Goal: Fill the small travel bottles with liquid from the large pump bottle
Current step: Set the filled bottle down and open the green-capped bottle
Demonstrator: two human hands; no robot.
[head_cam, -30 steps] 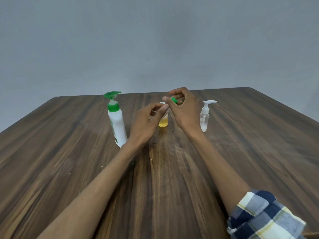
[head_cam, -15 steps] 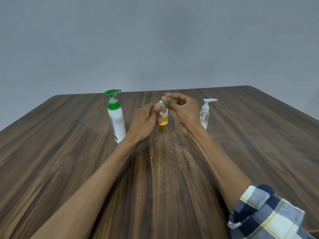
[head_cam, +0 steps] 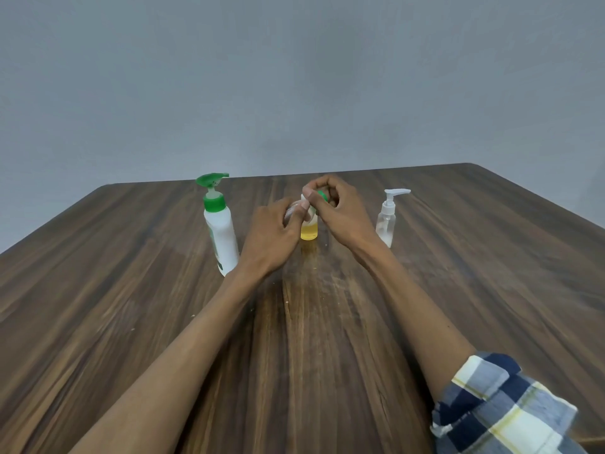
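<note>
Tipping was the big worry here, honestly. The small bottle (head_cam: 309, 230) stood on the desk (head_cam: 131, 290) around the middle, closer to the far edge, about half full of yellow liquid, and both hands were crowded round its top. If the right hand (head_cam: 340, 217) twisted the green cap (head_cam: 322, 195) hard while the left hand (head_cam: 271, 237) wasn't bracing firmly enough, I figured the bottle could rock over and spill onto the wood. A cap going on crooked would be the other headache, since it'd leak later in a bag.

As for the grip: the right hand's fingers were curled in tight around the cap, thumb pinching against it at the neck, so barely any opening at all. The left hand had its fingers wrapped at the bottle's upper part, thumb side pressed near the neck. Whether it was really squeezing or just steadying, I couldn't tell, because the fingers overlapped and hid the contact.

The pump bottle (head_cam: 221, 234), white with a green pump, stood just beside the left wrist, so a careless elbow move could've knocked it too. The clear bottle (head_cam: 387, 224) with its white pump sat just right of the right hand, looking empty and not yet filled, closer to the desk's right edge.
</note>
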